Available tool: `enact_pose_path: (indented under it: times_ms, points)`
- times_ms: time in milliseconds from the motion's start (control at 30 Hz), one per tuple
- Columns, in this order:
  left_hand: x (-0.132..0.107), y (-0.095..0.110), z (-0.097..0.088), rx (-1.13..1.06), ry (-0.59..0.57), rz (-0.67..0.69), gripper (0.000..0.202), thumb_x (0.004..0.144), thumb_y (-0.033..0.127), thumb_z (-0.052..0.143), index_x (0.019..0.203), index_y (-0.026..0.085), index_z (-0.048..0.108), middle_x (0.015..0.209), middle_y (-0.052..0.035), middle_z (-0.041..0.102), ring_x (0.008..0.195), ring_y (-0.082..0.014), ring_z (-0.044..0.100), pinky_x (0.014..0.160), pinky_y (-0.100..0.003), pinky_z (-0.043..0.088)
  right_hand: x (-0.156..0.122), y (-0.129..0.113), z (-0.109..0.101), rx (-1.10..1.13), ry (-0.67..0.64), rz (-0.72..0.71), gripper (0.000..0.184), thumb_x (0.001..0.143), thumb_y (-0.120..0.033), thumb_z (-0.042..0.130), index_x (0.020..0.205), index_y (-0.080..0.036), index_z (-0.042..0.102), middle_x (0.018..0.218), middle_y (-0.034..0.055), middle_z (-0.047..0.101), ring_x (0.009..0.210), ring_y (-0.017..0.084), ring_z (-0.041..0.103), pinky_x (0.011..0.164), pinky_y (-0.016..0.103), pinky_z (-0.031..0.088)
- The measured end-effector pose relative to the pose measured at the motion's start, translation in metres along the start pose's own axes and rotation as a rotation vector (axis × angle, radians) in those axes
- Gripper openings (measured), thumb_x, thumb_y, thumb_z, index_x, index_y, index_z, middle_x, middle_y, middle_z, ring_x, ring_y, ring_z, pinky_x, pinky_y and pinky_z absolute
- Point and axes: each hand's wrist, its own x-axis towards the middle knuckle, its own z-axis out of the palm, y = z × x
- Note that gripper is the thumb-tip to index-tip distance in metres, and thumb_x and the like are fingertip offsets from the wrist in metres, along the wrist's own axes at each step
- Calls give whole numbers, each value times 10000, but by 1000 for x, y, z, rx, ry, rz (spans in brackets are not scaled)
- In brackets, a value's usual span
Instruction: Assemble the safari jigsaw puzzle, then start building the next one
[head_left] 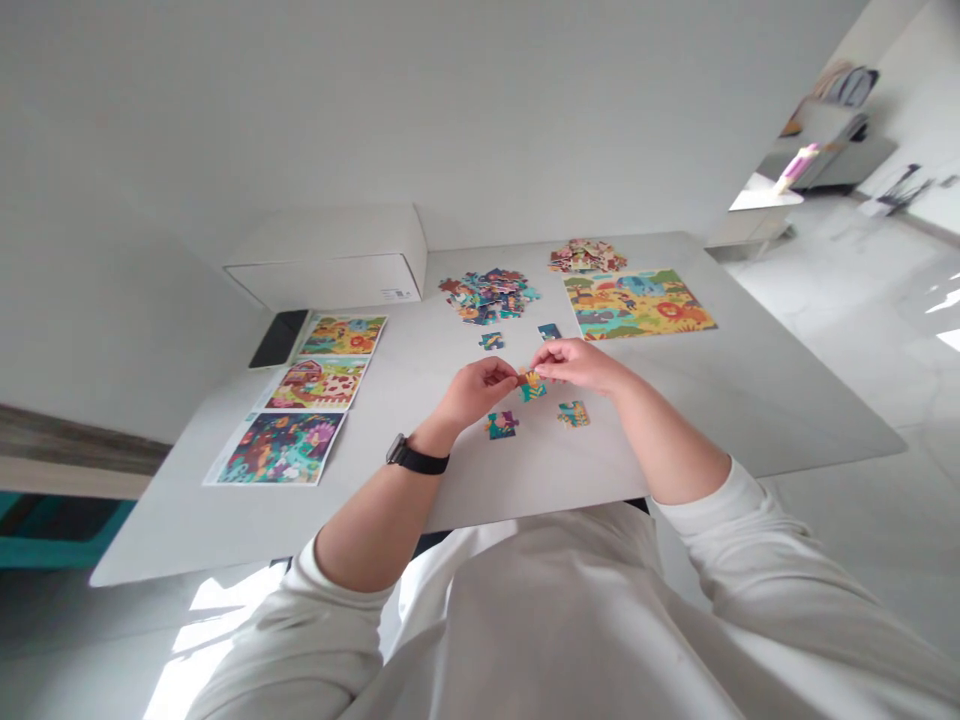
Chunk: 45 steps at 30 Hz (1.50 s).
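Observation:
A teal and yellow jigsaw piece point(534, 388) is between my two hands, just above or on the white table point(405, 430). My left hand point(480, 390), with a black watch on the wrist, pinches its left side. My right hand point(576, 364) has thumb and fingers closed at its upper edge. Around them lie a purple and teal piece point(502, 425), a yellowish piece point(574, 414), a dark teal piece point(492, 341) and another dark piece point(549, 331), partly close behind my right hand.
A heap of bluish puzzle pieces point(491, 295) and a pinkish heap point(587, 256) lie at the back. An assembled animal puzzle point(641, 304) is at the right. On the left are picture sheets point(319, 384), a black phone point(279, 339) and a white box point(330, 280).

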Motion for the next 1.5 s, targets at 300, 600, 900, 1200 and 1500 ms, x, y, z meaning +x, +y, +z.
enact_pose_path:
  times_ms: [300,600,900,1200,1500]
  points:
    - [-3,4,3,188,-33,110,212,925,416,708,965,212,748,892,-36,785,781,-178,687,753,-305,550,-2,0,-4,-73,-142,54,169,766,-331,803,876,-208,767,792,-7,743,725,150,629,693,278,485]
    - [-15,16,7,536,-143,532,413,893,283,792,1291,238,690,1316,-122,697,1264,-291,647,1126,-444,517,-9,-5,-15,-127,-202,120,152,736,-307,801,857,-219,778,830,10,776,780,180,663,699,285,499]
    - [-20,21,18,675,-221,506,336,918,250,720,1254,250,729,1232,-93,754,1143,-282,677,1062,-421,506,-11,-1,-28,-246,-329,176,254,765,-413,828,931,-226,789,867,21,795,773,192,685,693,296,499]
    - [-26,22,32,743,-311,474,349,921,385,782,1257,295,799,1165,-99,771,1129,-313,686,1091,-487,473,-14,11,-45,-431,-214,236,257,752,-445,892,891,-256,786,797,3,753,677,180,621,668,309,448]
    - [-26,21,36,794,-295,464,329,942,393,760,1254,303,817,1188,-99,757,1132,-312,671,1090,-494,467,-14,5,-39,-579,-309,227,212,640,-251,896,809,-254,767,785,-5,771,705,210,677,649,320,448]
